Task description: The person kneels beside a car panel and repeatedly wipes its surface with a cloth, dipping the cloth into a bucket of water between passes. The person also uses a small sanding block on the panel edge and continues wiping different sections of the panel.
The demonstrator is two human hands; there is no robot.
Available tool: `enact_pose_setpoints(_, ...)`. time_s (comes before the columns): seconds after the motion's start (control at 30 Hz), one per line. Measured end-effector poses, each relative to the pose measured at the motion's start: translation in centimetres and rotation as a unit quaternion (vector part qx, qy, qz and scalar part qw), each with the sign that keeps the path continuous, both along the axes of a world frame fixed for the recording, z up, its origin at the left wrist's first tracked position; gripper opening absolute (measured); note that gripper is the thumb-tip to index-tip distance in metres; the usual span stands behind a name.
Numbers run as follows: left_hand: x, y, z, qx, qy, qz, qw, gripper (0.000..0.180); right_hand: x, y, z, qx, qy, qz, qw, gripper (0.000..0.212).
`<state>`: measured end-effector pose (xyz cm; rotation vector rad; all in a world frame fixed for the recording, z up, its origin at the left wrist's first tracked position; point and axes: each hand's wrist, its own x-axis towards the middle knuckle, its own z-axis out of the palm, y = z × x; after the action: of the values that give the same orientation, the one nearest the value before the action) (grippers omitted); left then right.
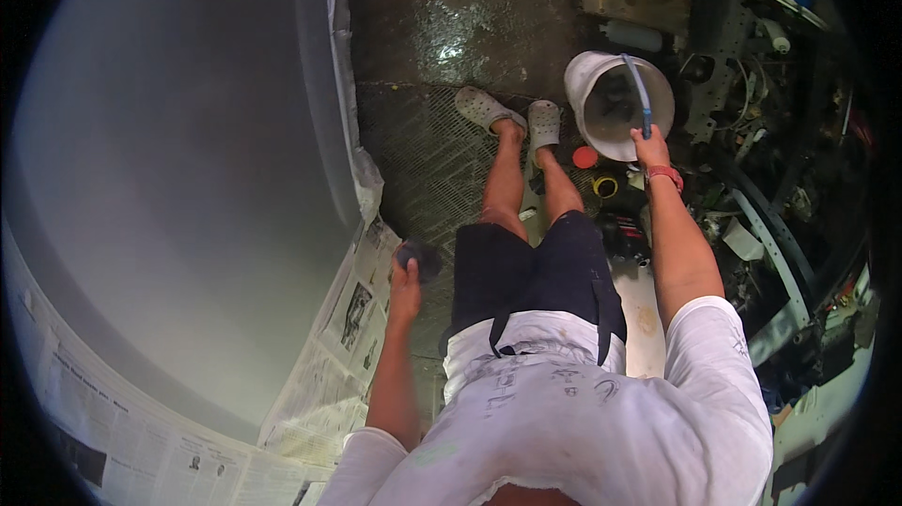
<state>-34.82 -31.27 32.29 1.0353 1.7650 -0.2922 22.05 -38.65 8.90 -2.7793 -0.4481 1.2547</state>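
At my left side, next to the newspaper-covered edge of a large grey panel (207, 177), my left hand (406, 282) is closed around a dark, rounded pad-like piece (421, 262). What kind of piece it is does not show clearly. My right hand (650, 147) reaches forward to the near rim of a white bucket (590, 97), which leans with its mouth toward me. Its fingers grip the end of a curved blue-grey strip (638, 83) that crosses the bucket's mouth. Whether this is the bucket's handle or a hose, I cannot tell.
Newspaper sheets (324, 356) border the panel at the left and below. A red round lid (584, 157) and a yellow ring-shaped thing (605, 186) lie near the bucket. Metal parts (770, 243) clutter the right side. Wet floor (451, 27) shines ahead of my shoes.
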Motion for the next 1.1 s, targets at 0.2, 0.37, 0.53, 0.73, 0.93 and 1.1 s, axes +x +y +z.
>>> enact_pose_setpoints(0.2,11.6,3.5,0.8,0.064,-0.078,-0.080,0.992,0.052,-5.3,-1.4,3.5,0.182,0.059,0.269,0.944,0.081)
enact_pose_setpoints(0.37,20.3,2.3,-0.7,0.105,-0.205,-0.134,0.964,0.060,-12.8,2.9,18.9,0.205,0.429,0.097,0.874,0.083)
enact_pose_setpoints(0.53,27.1,2.1,4.1,-0.192,-0.397,0.031,0.897,0.083,-12.9,-0.6,24.0,0.256,0.249,0.010,0.934,0.073)
enact_pose_setpoints(0.73,19.9,2.0,4.8,-0.014,-0.218,-0.221,0.951,0.076,-7.1,-3.4,25.4,0.293,0.067,-0.010,0.954,0.063)
enact_pose_setpoints(0.93,-4.1,-9.4,-2.6,0.067,-0.028,0.104,0.992,0.073,-3.0,-6.5,21.9,0.235,0.001,0.074,0.969,0.069)
enact_pose_setpoints(1.1,-9.1,-16.7,4.7,0.070,0.055,0.264,0.960,0.066,-0.4,-9.0,18.7,0.168,-0.065,0.119,0.976,0.072)
